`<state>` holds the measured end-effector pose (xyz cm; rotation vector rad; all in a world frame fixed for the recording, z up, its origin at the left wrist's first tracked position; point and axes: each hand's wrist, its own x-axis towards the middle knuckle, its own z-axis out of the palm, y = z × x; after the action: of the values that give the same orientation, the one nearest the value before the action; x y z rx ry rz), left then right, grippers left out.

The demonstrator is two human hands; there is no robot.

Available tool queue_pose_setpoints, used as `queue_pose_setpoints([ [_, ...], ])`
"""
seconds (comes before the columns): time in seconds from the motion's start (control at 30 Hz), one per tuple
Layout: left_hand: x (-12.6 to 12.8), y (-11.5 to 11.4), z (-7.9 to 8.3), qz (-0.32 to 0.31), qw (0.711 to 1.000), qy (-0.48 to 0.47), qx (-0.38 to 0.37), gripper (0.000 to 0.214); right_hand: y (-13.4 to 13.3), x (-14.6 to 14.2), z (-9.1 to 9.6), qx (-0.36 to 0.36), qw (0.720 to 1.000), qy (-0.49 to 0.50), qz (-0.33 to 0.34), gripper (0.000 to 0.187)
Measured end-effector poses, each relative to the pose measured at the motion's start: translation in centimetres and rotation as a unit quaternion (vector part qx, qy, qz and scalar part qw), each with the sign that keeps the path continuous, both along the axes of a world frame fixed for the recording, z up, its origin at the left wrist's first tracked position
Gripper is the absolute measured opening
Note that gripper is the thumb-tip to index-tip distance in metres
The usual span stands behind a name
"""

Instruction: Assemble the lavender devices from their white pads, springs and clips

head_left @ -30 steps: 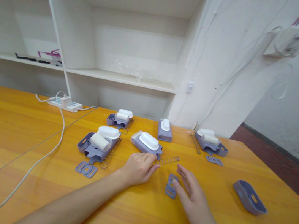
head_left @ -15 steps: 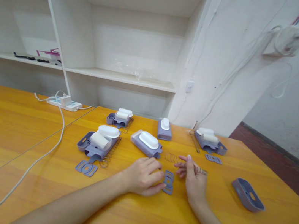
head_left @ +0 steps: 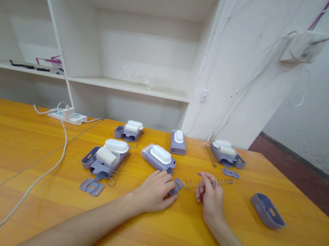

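Purple plate (head_left: pixel 178 186) half-covered by left hand (head_left: pixel 155 191), fingers curled, pinch hard to tell.
Coil spring (head_left: pixel 227 182) is crossed by right hand (head_left: pixel 209 196), fingers bent, grip unclear; both parts are laid near the white-topped case (head_left: pixel 160 156), probably for easy reach.

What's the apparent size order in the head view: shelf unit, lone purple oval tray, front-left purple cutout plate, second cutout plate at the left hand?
1. White shelf unit
2. Lone purple oval tray
3. Front-left purple cutout plate
Unranked: second cutout plate; the left hand hides part of it.
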<state>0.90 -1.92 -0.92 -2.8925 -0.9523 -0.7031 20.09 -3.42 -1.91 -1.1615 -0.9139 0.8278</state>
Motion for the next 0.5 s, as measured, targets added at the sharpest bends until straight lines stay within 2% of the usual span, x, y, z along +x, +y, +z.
queue_pose_setpoints([
  [0.3,0.18,0.01,-0.23,0.018,1.0,-0.013,-0.018,0.013,-0.2,-0.6,0.44,-0.042,0.998,-0.029,0.034,0.047],
  [0.5,-0.02,-0.07,0.47,-0.006,0.997,-0.051,-0.051,0.02,0.17,-0.62,0.04,-0.041,0.997,-0.047,0.046,0.045],
])
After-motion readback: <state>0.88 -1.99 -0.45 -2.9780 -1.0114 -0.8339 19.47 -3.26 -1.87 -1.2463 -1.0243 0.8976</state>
